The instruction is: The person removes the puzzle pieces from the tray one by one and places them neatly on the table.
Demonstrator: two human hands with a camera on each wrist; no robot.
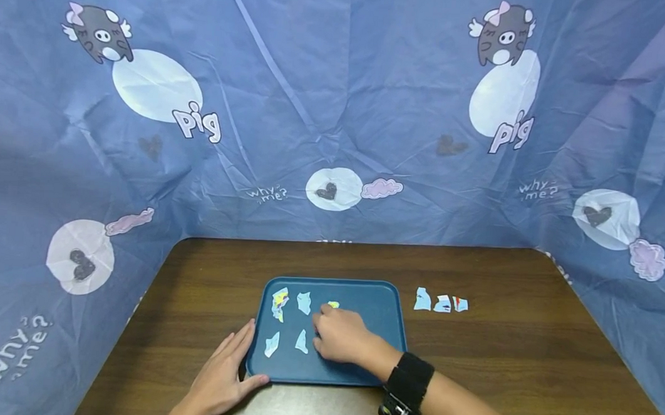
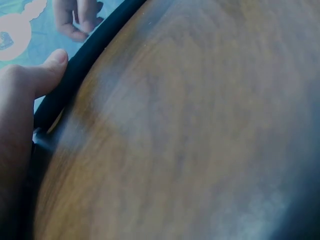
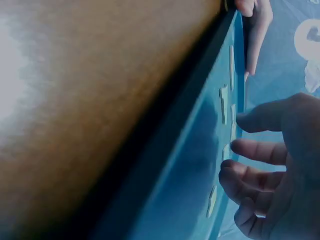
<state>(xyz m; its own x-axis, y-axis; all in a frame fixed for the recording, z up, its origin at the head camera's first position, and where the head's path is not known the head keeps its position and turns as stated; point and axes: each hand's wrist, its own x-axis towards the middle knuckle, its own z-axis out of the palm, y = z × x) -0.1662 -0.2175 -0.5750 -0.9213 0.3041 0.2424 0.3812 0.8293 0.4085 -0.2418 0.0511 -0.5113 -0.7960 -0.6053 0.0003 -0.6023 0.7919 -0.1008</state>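
On a blue tray [image 1: 380, 313] lie several light blue torn paper pieces, among them a larger yellow-patterned piece [image 1: 279, 303] at the far left. My left hand [image 1: 219, 374] rests at the tray's near left corner, thumb on the front rim and straight fingers along the left side. Over the tray's middle is my right hand [image 1: 342, 336], its fingers loosely bent; a small yellow-marked piece [image 1: 333, 305] peeks out just beyond it. The right wrist view shows the right hand [image 3: 270, 165] with thumb and forefinger apart, nothing between them, close above the pieces.
Three more torn pieces [image 1: 443, 303] lie in a row on the brown wooden table [image 1: 500, 341], right of the tray. A blue patterned cloth [image 1: 338, 107] hangs behind and on both sides. My right wrist wears a black strap [image 1: 410, 379] with a camera.
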